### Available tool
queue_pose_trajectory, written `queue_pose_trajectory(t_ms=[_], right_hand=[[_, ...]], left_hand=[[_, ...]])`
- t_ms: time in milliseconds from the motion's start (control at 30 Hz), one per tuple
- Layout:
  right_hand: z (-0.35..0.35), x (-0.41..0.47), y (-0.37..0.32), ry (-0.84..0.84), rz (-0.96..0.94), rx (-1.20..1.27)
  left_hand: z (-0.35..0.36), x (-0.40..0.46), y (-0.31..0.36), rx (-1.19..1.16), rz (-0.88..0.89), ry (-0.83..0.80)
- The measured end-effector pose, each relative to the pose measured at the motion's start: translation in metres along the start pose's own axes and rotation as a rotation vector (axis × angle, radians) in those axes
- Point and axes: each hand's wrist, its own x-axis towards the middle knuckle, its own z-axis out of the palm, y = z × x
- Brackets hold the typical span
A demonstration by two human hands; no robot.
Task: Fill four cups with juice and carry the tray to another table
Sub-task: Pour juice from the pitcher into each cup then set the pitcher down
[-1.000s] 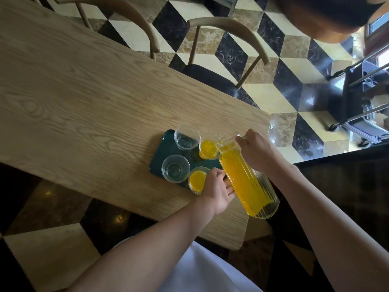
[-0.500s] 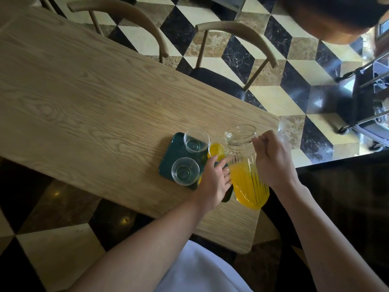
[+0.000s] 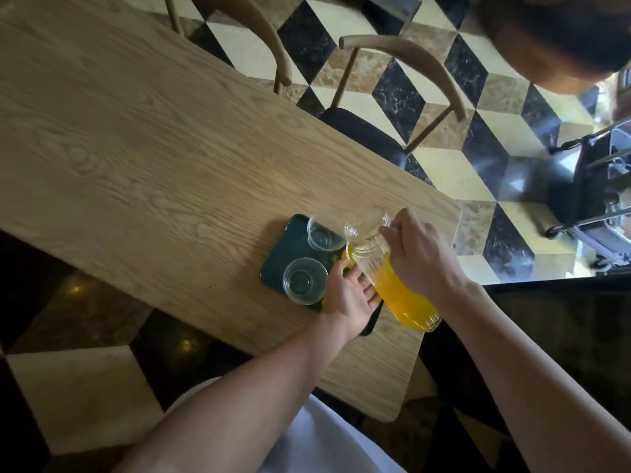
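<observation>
A dark green tray (image 3: 288,242) lies near the right end of the wooden table (image 3: 143,155). On it stand two empty clear cups, one at the far side (image 3: 322,233) and one at the near side (image 3: 304,280). A juice-filled cup (image 3: 349,256) peeks out yellow behind the pitcher; another is hidden under my left hand. My right hand (image 3: 418,252) grips the ribbed glass pitcher (image 3: 399,285) of orange juice, tilted with its mouth over the far empty cup. My left hand (image 3: 351,295) rests on the tray's near right part, over the hidden cup.
Two wooden chairs (image 3: 406,63) stand along the table's far side on a chequered tile floor. A dark round table (image 3: 560,35) is at the top right. A metal cart (image 3: 597,186) stands at the right. The table's right edge is close to the tray.
The pitcher came upright from pouring into the far right cup, then tilted again with its mouth moving left over the far empty cup. My left hand slid over the near filled cup.
</observation>
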Motion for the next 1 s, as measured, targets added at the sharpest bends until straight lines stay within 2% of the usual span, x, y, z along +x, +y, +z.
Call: queue_pose_trajectory(t_ms=[433, 1000], right_hand=[[0.016, 0.027, -0.005, -0.188, 0.128, -0.079], [0.021, 0.044, -0.013, -0.289, 0.170, -0.161]], left_hand=[[-0.011, 0.008, 0.006, 0.038, -0.120, 0.082], [-0.009, 0.010, 0.007, 0.010, -0.157, 0.086]])
